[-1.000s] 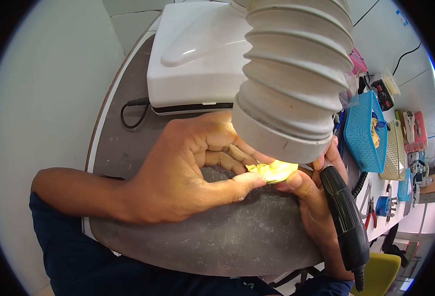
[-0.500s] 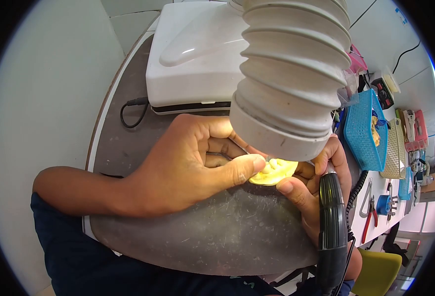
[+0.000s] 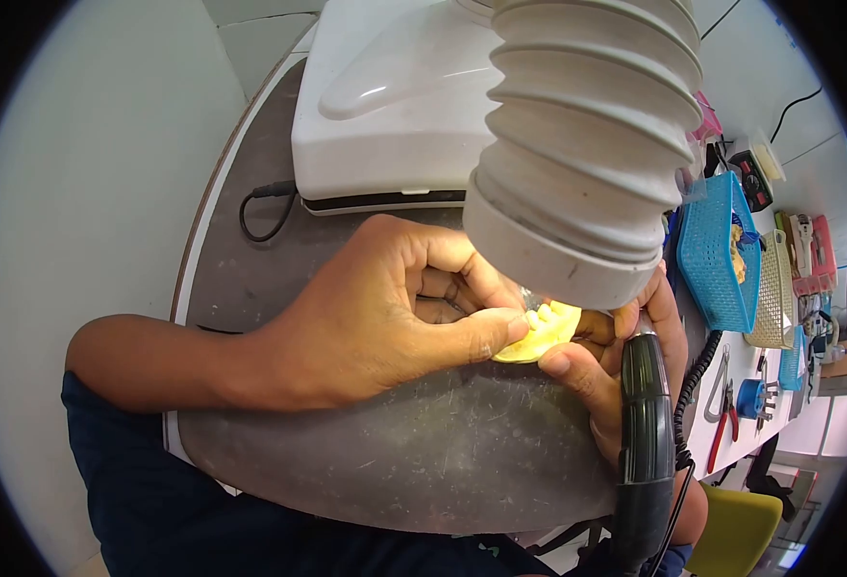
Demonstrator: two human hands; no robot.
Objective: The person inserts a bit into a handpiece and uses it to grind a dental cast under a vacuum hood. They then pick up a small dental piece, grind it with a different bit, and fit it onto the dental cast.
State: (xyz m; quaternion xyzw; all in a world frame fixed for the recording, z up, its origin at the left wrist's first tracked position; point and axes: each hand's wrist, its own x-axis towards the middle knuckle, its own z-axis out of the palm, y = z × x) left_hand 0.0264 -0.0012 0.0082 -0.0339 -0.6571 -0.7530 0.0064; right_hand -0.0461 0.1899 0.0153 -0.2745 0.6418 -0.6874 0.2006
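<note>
A yellow dental model (image 3: 545, 338), brightly lit, with tooth shapes on top, is between my two hands under the hose end. My left hand (image 3: 414, 308) grips its left side, the thumb pressed on it and the fingers curled behind. A black handpiece (image 3: 647, 423) stands upright along my right hand (image 3: 601, 370), which is closed around its metal front end. The right thumb touches the model's lower right edge. Part of the right fingers and the handpiece's tip are hidden behind the hose and the model.
A wide ribbed hose (image 3: 592, 125) hangs over the hands. Behind it sits a white machine (image 3: 395, 144) on the grey work surface (image 3: 395, 471). At the right are a blue basket (image 3: 717, 260), a beige basket (image 3: 774, 288), red-handled pliers (image 3: 722, 433) and a green chair (image 3: 736, 529).
The whole view has shifted slightly, with the hose and machine a little further right and up. The left fingertips have moved closer behind the model, and the model is tilted a little differently.
</note>
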